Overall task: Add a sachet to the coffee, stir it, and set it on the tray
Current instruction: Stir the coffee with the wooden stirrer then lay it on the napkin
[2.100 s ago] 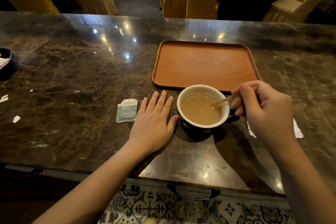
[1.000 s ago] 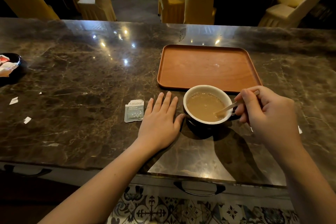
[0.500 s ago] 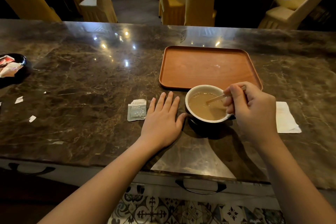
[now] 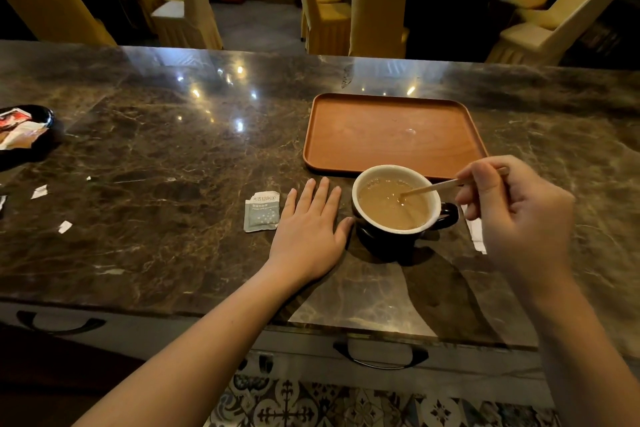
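Observation:
A dark cup (image 4: 388, 243) with a white inside, full of milky coffee, stands on the marble counter just in front of the brown tray (image 4: 391, 135). My right hand (image 4: 516, 215) pinches a wooden stir stick (image 4: 433, 186) whose tip is dipped in the coffee. My left hand (image 4: 308, 232) lies flat on the counter, fingers apart, thumb almost at the cup's left side. A torn grey sachet (image 4: 261, 211) lies flat just left of that hand. The tray holds nothing.
A white napkin (image 4: 476, 234) lies right of the cup, mostly hidden by my right hand. A black dish with wrappers (image 4: 24, 130) sits at the far left, with small paper scraps (image 4: 40, 191) near it. Yellow-covered chairs stand beyond the counter.
My right hand has swung the stick around inside the cup and moved slightly right. The left hand, sachet and cup stay where they were; the camera view shifted a little.

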{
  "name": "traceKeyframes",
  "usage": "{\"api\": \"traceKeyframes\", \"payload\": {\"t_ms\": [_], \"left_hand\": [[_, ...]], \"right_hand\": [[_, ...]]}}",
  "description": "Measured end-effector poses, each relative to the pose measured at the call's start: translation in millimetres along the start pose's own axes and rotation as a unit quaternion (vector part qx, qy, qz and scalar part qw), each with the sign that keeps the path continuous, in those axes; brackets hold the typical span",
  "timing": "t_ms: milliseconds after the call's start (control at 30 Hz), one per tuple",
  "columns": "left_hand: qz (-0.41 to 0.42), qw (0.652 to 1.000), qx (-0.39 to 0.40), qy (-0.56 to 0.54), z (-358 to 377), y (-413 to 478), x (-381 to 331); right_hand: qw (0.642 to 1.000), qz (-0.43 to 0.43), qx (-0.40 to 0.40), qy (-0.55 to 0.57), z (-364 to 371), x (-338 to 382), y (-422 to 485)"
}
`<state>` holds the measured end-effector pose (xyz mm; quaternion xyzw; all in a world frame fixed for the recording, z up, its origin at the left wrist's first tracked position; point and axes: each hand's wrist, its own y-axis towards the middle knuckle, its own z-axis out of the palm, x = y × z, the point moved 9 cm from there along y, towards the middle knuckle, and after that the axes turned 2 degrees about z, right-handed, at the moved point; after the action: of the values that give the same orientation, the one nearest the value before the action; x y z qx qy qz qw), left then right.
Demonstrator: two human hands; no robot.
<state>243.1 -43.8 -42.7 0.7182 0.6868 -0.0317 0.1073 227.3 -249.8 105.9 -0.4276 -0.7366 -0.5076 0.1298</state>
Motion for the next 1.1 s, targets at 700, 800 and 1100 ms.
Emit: {"api": "traceKeyframes", "payload": {"t_ms": [700,800,1100], "left_hand": [[-0.001,1.0,0.001,-0.001,-0.2,0.7,0.1],[0.0,1.0,-0.001,0.0,-0.1,0.9,0.1],[0.003,1.0,-0.002,0.001,0.7,2.4,0.7]], "right_hand": [[0.995,-0.071,-0.026,-0.063,-9.5,17.3,-7.1],[0.995,-0.062,-0.017,-0.073,-7.2,12.9,-7.7],[0.995,-0.056,-0.017,-0.083,-14.5,12.8,-15.8]]}}
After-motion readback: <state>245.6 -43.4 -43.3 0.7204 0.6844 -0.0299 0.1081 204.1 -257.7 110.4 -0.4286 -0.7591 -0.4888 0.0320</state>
